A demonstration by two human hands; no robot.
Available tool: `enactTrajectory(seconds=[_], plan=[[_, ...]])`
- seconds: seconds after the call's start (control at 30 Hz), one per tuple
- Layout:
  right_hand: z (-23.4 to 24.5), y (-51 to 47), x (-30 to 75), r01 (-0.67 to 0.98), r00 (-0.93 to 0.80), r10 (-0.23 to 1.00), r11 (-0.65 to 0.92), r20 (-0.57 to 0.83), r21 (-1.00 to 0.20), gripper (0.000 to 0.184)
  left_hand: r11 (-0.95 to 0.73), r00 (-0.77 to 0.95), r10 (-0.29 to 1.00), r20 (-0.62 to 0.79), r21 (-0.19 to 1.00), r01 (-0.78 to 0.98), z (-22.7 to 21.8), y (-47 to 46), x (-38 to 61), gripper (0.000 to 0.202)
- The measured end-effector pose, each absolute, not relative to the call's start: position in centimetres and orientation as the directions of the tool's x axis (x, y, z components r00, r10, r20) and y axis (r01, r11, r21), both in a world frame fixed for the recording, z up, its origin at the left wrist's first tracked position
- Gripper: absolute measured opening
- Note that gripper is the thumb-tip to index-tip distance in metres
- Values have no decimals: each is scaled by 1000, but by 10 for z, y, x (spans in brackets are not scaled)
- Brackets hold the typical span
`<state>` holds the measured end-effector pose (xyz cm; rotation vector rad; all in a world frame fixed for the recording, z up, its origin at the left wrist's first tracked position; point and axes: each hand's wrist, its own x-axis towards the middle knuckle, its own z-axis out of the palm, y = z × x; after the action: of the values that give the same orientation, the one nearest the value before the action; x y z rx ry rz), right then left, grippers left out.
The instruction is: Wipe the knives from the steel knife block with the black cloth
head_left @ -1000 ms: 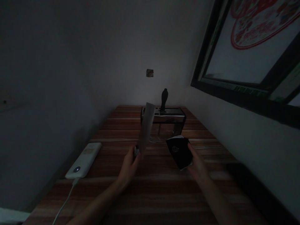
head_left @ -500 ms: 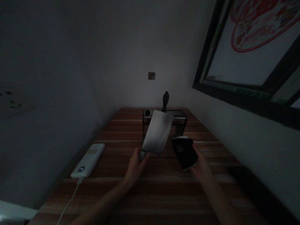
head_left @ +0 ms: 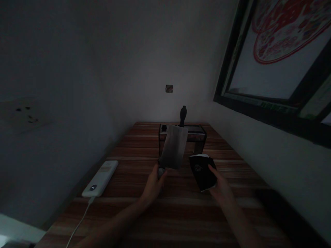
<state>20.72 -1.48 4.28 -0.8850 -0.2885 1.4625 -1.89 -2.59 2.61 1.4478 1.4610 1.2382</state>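
My left hand point(head_left: 153, 186) is closed round the handle of a cleaver point(head_left: 173, 147), whose broad pale blade stands up and faces me over the wooden table point(head_left: 176, 213). My right hand point(head_left: 219, 187) grips a small black packet point(head_left: 202, 171) with a white edge and a faint round mark, held just right of the blade. Behind both stands a metal knife holder point(head_left: 183, 136) with a black knife handle point(head_left: 183, 115) sticking up out of it.
The room is very dim. A white power bank point(head_left: 100, 178) with a white cable point(head_left: 79, 224) lies at the table's left side. Walls close in on the left, back and right. A dark-framed picture point(head_left: 279, 51) hangs on the right wall. A wall socket point(head_left: 26, 115) sits at far left.
The cleaver has turned in my left hand from edge-on to broadside and shifted a little right, toward the black packet. My right hand has barely moved.
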Motion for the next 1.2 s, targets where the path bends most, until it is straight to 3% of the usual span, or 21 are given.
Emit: enactTrajectory(seconds=[0.23,0.4,0.5,0.6,0.67,0.7,0.77,0.83,0.9,1.03,1.2], plan=[[40,-13,210,-718,159,920,-141,-358,-681,22,-157,-41,983,178,937,313,15,-16,-21,28],[57,-10,213,-664,302,909,-16,-287,-748,23,-152,-19,986,168,928,339,9,-14,-27,26],[83,-12,207,-505,483,874,234,-47,-831,29,-215,-28,970,240,909,358,10,-13,-27,25],[109,-12,193,-141,603,719,522,345,-841,32,-229,-38,966,255,915,333,13,-11,-27,27],[117,-7,180,162,433,649,628,626,-762,33,-210,-28,973,228,931,299,14,-11,-26,28],[117,-3,173,278,252,633,677,732,-682,35,-203,-19,976,217,938,281,14,-10,-26,28],[111,9,157,385,-173,565,793,807,-472,43,-202,-3,978,210,946,253,13,-10,-26,28],[99,20,144,393,-464,448,877,764,-275,49,-210,-5,976,218,946,247,11,-9,-26,27],[87,26,133,425,-631,387,897,673,-118,50,-219,-14,973,229,944,248,8,-8,-26,28],[65,19,126,459,-759,344,885,553,79,47,-213,-14,975,221,954,212,1,-5,-27,29],[43,3,126,424,-829,304,889,470,174,47,-235,-29,969,245,953,193,-4,-5,-29,27]])
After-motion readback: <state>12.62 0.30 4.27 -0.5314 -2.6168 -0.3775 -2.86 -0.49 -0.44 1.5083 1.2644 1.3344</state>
